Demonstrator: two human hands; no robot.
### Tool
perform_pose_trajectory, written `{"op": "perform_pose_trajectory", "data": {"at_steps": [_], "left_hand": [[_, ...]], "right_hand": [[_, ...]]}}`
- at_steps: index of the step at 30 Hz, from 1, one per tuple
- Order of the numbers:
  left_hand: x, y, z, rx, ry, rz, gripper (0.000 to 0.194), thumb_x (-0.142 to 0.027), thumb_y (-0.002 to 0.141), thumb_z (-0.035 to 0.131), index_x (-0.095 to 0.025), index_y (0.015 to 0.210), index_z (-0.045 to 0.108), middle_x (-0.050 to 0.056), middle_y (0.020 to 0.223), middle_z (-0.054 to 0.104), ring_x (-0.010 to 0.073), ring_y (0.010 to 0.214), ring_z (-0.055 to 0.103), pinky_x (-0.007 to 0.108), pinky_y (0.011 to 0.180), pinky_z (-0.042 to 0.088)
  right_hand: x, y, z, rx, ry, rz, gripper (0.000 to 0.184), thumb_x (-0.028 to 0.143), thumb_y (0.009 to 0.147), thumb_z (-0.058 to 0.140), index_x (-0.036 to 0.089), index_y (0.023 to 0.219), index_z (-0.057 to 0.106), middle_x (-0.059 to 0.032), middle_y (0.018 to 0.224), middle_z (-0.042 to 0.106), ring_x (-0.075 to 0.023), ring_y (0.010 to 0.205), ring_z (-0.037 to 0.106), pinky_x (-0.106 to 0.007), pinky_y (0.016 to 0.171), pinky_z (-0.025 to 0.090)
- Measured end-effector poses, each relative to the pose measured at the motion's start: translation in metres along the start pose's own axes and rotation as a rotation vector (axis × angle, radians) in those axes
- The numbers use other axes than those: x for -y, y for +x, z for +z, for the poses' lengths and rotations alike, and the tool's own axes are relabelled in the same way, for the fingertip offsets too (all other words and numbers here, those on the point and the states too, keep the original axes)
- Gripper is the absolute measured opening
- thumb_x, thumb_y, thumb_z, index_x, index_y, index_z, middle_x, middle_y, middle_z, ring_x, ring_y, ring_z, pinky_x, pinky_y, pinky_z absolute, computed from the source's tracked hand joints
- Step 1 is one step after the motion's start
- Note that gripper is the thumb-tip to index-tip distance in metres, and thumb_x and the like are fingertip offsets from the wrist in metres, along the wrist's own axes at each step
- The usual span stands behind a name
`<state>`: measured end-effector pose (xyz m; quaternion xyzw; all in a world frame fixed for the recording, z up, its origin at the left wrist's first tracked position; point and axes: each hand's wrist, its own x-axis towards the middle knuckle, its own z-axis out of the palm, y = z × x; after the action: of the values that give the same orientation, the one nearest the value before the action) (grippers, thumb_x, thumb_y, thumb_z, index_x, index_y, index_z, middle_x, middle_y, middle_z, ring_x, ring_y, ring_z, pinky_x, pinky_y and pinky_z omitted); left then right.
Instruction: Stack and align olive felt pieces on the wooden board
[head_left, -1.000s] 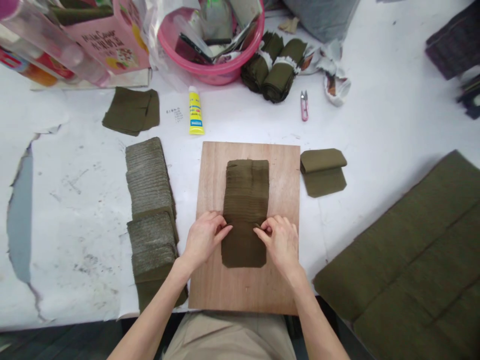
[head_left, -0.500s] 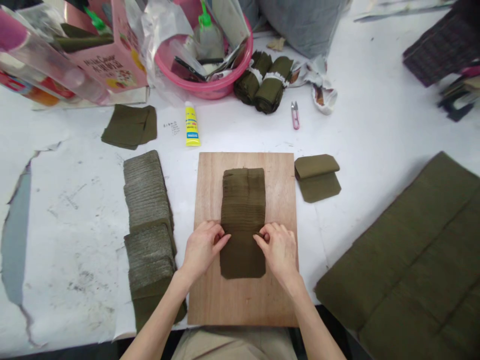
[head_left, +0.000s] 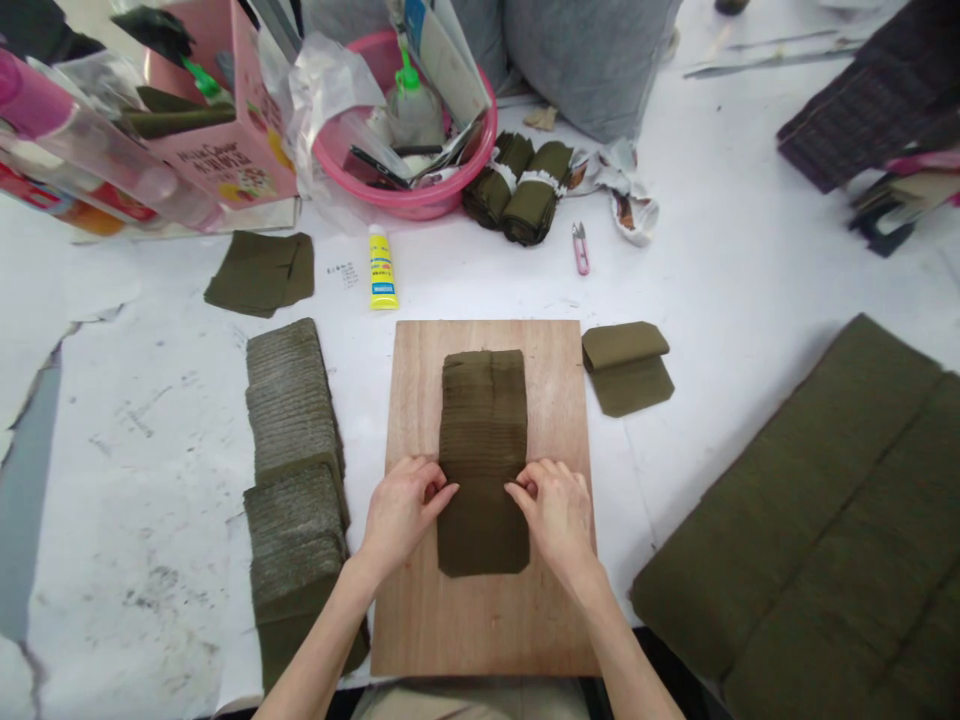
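Observation:
A row of overlapping olive-green fabric pieces (head_left: 484, 530) lies on a wooden board (head_left: 427, 630), their edges stepped like shingles toward the top. My left hand (head_left: 405, 508) pinches the left edge of the nearest piece, thumb against fingers. On the opposite edge, my right hand (head_left: 556, 512) pinches the same piece at about the same height. The piece's lower end, with its clipped corners, lies flat toward me. Left of the board is another long stepped stack of fabric pieces (head_left: 296, 430) with greyish, rough-looking edges. A partly folded fabric piece (head_left: 628, 368) rests by the board's upper right corner.
Beyond the board lie a yellow glue tube (head_left: 382, 270), pink thread snips (head_left: 580, 250) and tied fabric rolls (head_left: 536, 200). A pink basin (head_left: 420, 205) of tools stands behind, beside a pink box (head_left: 225, 160). Large olive fabric panels (head_left: 810, 500) cover the right side.
The view has shifted slightly, so the table things sit a little lower in the picture. Both hands stay at the piece's edges; the edge by the right fingers now looks flatter.

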<state>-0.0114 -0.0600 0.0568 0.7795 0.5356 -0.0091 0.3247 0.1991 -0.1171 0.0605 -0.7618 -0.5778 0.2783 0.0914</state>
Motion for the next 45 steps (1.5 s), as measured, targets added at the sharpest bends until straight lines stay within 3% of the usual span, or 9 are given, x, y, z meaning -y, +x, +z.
{"op": "perform_pose_trajectory", "data": {"at_steps": [15,19,23,32,37,45], "left_hand": [[0.000,-0.002,0.005,-0.051,-0.062,-0.074,0.015,-0.034,0.083,0.059,-0.021,0.080,0.051,-0.001,0.072,0.054,0.0172,0.070,0.052,0.028,0.065,0.038],[0.000,-0.002,0.005,-0.047,-0.054,-0.083,0.015,-0.034,0.084,0.059,-0.021,0.080,0.051,-0.001,0.073,0.054,0.0173,0.071,0.052,0.028,0.065,0.038],[-0.003,-0.001,0.003,-0.046,-0.047,-0.091,0.015,-0.033,0.083,0.060,-0.021,0.080,0.051,-0.001,0.072,0.053,0.0172,0.071,0.052,0.028,0.065,0.038],[-0.002,-0.004,0.002,-0.106,-0.084,-0.090,0.018,-0.036,0.086,0.056,-0.021,0.080,0.050,-0.001,0.072,0.054,0.0163,0.068,0.053,0.029,0.064,0.041],[-0.005,0.014,-0.008,-0.222,-0.057,-0.013,0.010,-0.029,0.089,0.052,-0.021,0.093,0.053,0.003,0.094,0.058,0.0187,0.087,0.056,0.031,0.077,0.045],[-0.010,0.042,-0.017,-0.143,0.090,0.106,0.021,-0.024,0.085,0.058,-0.022,0.106,0.057,0.005,0.099,0.054,0.0221,0.096,0.051,0.034,0.080,0.045]], "right_hand": [[-0.002,0.003,-0.003,-0.026,0.030,0.042,0.021,0.030,0.077,0.073,0.022,0.076,0.054,0.0029,0.070,0.059,-0.0167,0.068,0.053,-0.030,0.064,0.031],[0.001,0.014,-0.010,-0.106,0.094,-0.009,0.015,0.025,0.082,0.067,0.022,0.091,0.056,-0.0003,0.085,0.061,-0.0180,0.079,0.057,-0.031,0.070,0.038],[0.008,0.030,-0.014,-0.155,0.095,-0.072,0.022,0.020,0.084,0.063,0.023,0.105,0.056,-0.0045,0.100,0.059,-0.0202,0.090,0.057,-0.033,0.076,0.043],[0.007,0.044,-0.009,-0.127,0.026,-0.138,0.014,0.020,0.083,0.063,0.023,0.096,0.059,-0.0036,0.095,0.057,-0.0189,0.086,0.055,-0.032,0.075,0.042],[0.008,0.050,-0.010,-0.110,-0.022,-0.161,0.010,0.022,0.083,0.064,0.023,0.091,0.058,-0.0026,0.090,0.056,-0.0181,0.083,0.054,-0.030,0.071,0.039],[0.009,0.052,-0.013,-0.061,-0.064,-0.243,0.011,0.019,0.083,0.064,0.021,0.078,0.055,-0.0007,0.082,0.056,-0.0178,0.083,0.050,-0.030,0.069,0.033]]}}
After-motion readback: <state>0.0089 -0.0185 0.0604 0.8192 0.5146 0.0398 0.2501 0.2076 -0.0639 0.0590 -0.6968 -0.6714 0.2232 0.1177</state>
